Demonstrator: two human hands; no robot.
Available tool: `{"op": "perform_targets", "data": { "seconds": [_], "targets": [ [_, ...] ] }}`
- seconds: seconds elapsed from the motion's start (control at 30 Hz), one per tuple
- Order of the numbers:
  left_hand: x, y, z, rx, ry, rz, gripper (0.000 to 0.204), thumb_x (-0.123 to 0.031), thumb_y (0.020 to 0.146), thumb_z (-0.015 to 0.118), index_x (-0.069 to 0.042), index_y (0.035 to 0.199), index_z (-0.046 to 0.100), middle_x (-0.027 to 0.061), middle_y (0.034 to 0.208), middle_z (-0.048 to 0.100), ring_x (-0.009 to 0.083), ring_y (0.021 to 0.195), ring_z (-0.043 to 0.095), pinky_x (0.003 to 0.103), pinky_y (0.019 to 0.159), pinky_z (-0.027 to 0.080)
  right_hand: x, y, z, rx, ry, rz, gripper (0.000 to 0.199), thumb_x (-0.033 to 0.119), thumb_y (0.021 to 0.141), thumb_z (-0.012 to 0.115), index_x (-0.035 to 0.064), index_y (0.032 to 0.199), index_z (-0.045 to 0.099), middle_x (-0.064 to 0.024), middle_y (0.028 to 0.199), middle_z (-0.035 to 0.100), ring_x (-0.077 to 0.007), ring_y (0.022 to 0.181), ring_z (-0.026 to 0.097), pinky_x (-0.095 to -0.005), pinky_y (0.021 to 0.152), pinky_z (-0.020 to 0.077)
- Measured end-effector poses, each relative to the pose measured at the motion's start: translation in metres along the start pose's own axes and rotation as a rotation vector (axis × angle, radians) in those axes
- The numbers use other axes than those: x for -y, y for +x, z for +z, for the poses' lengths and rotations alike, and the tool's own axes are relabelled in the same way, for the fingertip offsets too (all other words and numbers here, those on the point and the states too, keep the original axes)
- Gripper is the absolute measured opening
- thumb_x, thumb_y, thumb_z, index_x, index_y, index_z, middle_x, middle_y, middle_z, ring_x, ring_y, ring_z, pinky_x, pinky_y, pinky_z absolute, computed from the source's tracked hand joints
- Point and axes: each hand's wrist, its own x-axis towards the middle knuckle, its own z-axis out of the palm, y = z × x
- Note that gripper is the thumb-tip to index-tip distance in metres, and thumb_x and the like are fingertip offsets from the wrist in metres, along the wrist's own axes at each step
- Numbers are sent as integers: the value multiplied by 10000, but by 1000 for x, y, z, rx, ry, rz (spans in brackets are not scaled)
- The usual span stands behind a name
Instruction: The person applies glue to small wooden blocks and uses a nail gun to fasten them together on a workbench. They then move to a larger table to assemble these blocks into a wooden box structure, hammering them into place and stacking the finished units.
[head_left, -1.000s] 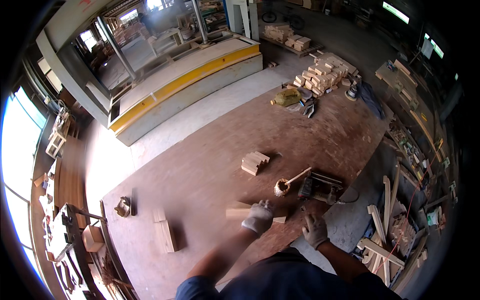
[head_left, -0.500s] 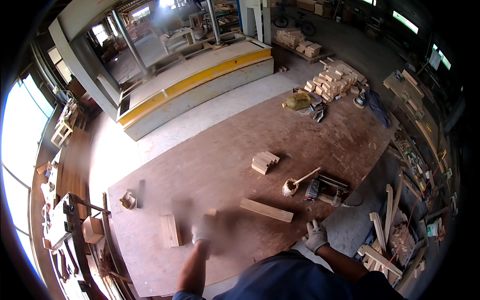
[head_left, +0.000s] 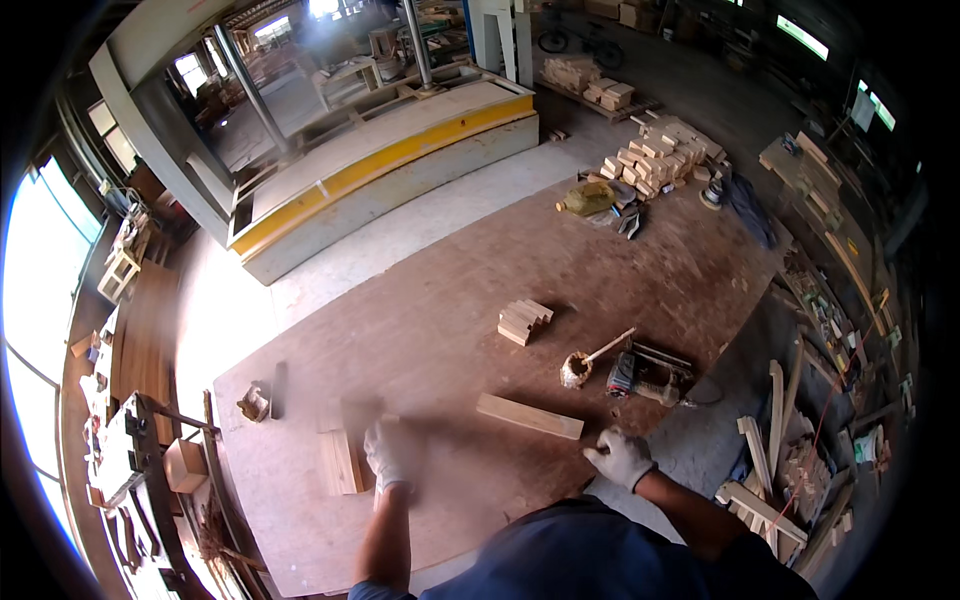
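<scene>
My left hand, in a pale work glove, is closed round a short wooden block, mostly hidden by the hand; only its far end shows, blurred. Just left of that hand lies a pair of pale wooden blocks side by side on the brown board surface. My right hand, gloved too, is near the board's front edge with its fingers curved and apart, nothing visible in them. A longer wooden strip lies between the hands, its right end close to my right fingertips.
Beyond the strip sit a stepped block cluster, a glue pot with a stick, and a nail gun. A cup-like container stands at left. Farther back are stacked blocks and a yellow-edged press. Offcuts lie at right.
My left hand has shifted left toward the paired blocks, with the wooden block in it. My right hand has lifted off the board's edge, moved slightly left, and its fingers have curled.
</scene>
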Motion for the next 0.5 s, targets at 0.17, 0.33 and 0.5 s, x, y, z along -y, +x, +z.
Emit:
{"op": "perform_targets", "data": {
  "seconds": [0.17, 0.33, 0.5],
  "targets": [
    [58, -7, 51, -76, -58, -78, 1001, -356, 858, 863, -1, 1651, 366, 287, 1690, 381, 451, 1556, 377, 493, 1277, 368, 134, 62, -117, -71, 402, -461, 431, 357, 948, 803, 65, 697, 608, -96, 683, 637, -297, 582, 609, -442, 569, 484],
    [80, -15, 76, -168, -39, -55, 936, -340, 918, 779, 35, 1649, 331, 296, 1617, 456, 455, 1495, 442, 493, 1250, 364, 248, 67, -215, 382, 957, -1021, 328, 230, 949, 788, 89, 700, 628, 2, 645, 539, -151, 589, 553, -347, 577, 427],
    [76, -27, 71, -146, 60, -99, 939, -335, 915, 782, 34, 1651, 329, 295, 1617, 456, 455, 1496, 441, 494, 1252, 363, 328, 56, -249, 1258, 1318, -1133, 370, 95, 901, 685, 136, 568, 529, 44, 521, 471, -93, 445, 418, -320, 438, 305]
  ]
}}
